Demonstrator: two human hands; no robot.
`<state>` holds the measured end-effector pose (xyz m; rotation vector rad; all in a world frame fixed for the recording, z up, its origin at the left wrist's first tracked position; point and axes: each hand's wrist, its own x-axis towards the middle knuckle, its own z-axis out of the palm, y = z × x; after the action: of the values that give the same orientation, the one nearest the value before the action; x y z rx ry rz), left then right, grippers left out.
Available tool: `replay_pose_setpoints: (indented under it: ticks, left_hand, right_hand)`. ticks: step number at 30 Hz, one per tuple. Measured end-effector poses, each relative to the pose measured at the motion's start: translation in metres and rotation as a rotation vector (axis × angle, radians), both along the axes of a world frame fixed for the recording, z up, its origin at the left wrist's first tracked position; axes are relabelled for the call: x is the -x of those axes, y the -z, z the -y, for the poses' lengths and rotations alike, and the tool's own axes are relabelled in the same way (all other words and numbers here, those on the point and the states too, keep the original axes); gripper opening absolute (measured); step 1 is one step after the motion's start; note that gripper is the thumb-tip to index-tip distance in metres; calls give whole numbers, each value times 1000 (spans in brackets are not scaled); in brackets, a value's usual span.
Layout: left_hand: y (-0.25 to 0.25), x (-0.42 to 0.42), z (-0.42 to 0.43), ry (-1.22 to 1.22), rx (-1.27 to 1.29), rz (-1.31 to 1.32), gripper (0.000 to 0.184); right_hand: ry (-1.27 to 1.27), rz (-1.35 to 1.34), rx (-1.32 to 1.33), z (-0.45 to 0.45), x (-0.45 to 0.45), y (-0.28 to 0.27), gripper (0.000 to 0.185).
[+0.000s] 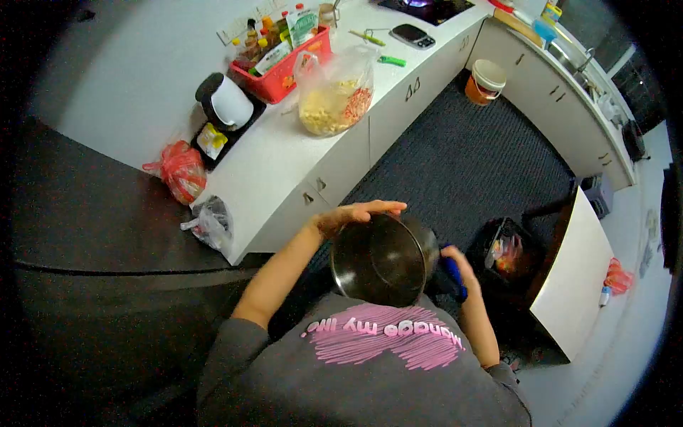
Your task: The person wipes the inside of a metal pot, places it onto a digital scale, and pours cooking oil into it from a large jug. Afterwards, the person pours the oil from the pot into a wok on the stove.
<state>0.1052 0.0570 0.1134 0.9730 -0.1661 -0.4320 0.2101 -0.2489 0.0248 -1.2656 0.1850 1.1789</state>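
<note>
metal pot [380,260] is being held near the shirt [384,388], left hand [356,213] lying extended along its rim, right hand [464,267] gripping a blue item [454,277].

Metal pot [380,257], mouth facing viewer: left hand [361,215] lies along its rim at 11 o'clock, right hand [464,270] (blurred) curls round a blue piece [453,277] at 3; from pot, red basket [286,80] at 11, kitchen scale [413,35] at 12, bucket [485,84] at 1.
</note>
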Motion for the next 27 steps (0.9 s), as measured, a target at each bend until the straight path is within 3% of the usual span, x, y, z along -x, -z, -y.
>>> replay_pose_setpoints:
  ticks: [1,2,3,4,5,7,10,12,15,17,19,20,21,24,25,27]
  left_hand:
    - [-2,2,-11,21,-26,-24,89]
    - [-2,4,-19,45,-42,-56,92]
    - [-13,11,-24,-13,-38,-135,84]
    - [12,21,-48,-88,-231,-455,72]
    - [7,19,-49,-198,-233,-497,61]
    - [13,16,-60,-259,-216,-612,58]
    - [18,13,-68,-251,-201,-685,54]
    - [51,10,-83,-280,-349,-653,53]
    - [27,11,-86,-346,-341,-588,51]
    - [44,11,-104,-327,-514,-608,53]
    - [6,14,-95,-300,-498,-458,56]
    - [25,14,-100,-271,-506,-397,60]
    - [32,15,-105,-283,-422,-393,56]
    - [48,15,-108,-348,-661,-230,71]
    - [50,13,-106,-368,-639,-222,72]
    - [49,14,-112,-342,-876,-62,72]
  right_hand:
    - [163,-13,-16,5,-4,-5,36]
    - [223,-53,-199,8,-13,-10,42]
    - [289,-96,-377,6,-22,-24,49]
    - [375,-11,-456,3,-28,-36,51]
    - [437,75,-519,-5,-33,-54,54]
    - [539,238,-622,-36,-33,-96,61]
    - [653,166,-792,-97,-6,-148,62]
    - [430,471,-422,-122,-1,-139,53]
    - [68,859,156,-151,6,-114,39]
    - [-542,1627,488,-171,9,-96,42]
    - [-676,1627,649,-186,32,-55,60]
    - [-849,1463,628,-194,39,-51,74]
    - [-845,1446,631,-204,44,-47,77]
    - [-709,1400,606,-232,44,-22,74]
    - [-671,1366,609,-241,42,-16,72]
    - [-559,1327,524,-258,37,-1,66]
